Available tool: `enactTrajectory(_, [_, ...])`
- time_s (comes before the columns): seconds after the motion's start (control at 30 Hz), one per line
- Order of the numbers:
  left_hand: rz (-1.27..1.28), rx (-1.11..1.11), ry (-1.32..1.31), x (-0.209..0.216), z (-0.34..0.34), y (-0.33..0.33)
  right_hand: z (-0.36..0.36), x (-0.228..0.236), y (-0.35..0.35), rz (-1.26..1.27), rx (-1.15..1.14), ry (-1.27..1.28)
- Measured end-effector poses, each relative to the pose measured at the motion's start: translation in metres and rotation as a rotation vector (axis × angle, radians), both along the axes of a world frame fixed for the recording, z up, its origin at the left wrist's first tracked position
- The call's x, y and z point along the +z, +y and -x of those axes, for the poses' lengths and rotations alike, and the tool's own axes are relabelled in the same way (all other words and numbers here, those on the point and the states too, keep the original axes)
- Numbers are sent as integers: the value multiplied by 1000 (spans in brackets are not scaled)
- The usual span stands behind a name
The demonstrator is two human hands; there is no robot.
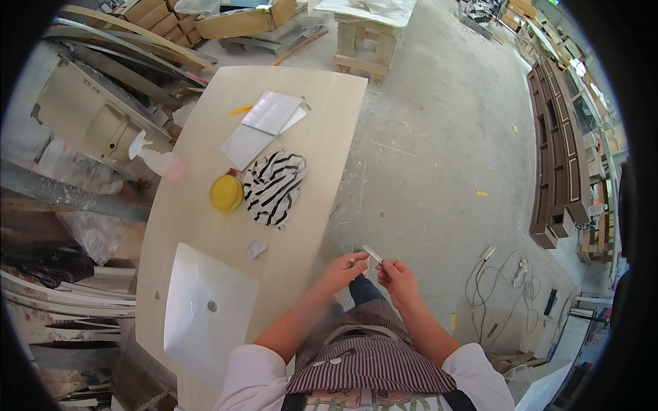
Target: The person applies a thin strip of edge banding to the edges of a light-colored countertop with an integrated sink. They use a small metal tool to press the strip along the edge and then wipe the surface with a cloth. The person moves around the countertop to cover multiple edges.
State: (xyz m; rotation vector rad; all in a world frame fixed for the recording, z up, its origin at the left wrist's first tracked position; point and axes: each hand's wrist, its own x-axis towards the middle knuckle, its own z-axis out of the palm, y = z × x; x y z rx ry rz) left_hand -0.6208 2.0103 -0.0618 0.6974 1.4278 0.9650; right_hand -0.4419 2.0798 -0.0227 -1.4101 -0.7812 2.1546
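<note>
Pale strip (371,253), slim and straight-edged, is pinched in right fingers (388,266), left fingers (354,259) curled beside it, grip unclear.

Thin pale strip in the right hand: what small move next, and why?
Perhaps shift the thin pale strip over the countertop: the right hand pinches it, the left hand is beside it, and both seem beyond the countertop's edge, where a slip could reach the floor.

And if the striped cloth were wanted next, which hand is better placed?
Probably the left hand: it is nearer the striped cloth, while the right hand pinches a small pale strip.
</note>
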Motion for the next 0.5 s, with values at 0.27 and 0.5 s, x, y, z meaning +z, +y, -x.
enactTrajectory(0.27, [4, 227, 112, 25, -32, -35, -8, -10, -22, -511, 360, -245])
enactTrajectory(0.5, [-108, 25, 576, 28, -41, -53, 10, 15, 8, -522, 638, -158])
